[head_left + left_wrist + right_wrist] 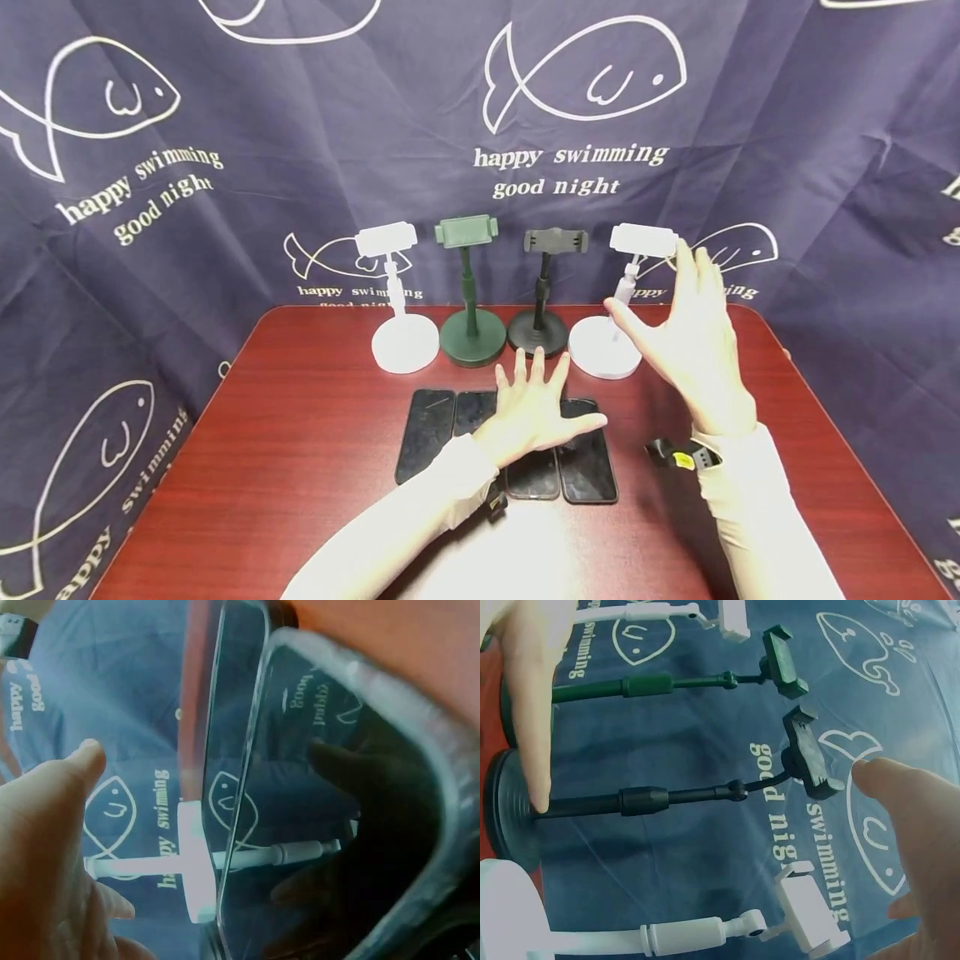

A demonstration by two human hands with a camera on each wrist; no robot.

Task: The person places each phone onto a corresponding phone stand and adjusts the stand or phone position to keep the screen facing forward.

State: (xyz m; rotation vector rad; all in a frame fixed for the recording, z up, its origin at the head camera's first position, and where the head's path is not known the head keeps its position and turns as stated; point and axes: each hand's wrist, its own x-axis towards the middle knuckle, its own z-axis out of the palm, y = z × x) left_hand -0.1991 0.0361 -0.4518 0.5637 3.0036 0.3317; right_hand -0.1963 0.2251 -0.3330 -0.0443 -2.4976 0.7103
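Note:
My left hand (528,417) hovers over a row of several dark smartphones, fingers spread. The leftmost phone (426,437) and the rightmost phone (588,462) show at either side of it; the hand partly hides those between. Up close in the left wrist view, a phone's glossy screen (330,772) mirrors the hand. My right hand (701,350) is raised beside the right white phone stand (600,348), fingers extended and thumb apart, holding nothing. In the right wrist view its fingers frame the black phone stand (645,801), with the white stand (682,936) below.
A green phone stand (472,337) and another white phone stand (405,343) stand left of the black one along the back of the red table (270,475). Behind the table hangs a dark blue cloth (405,125) with fish drawings. Dark straps circle both wrists.

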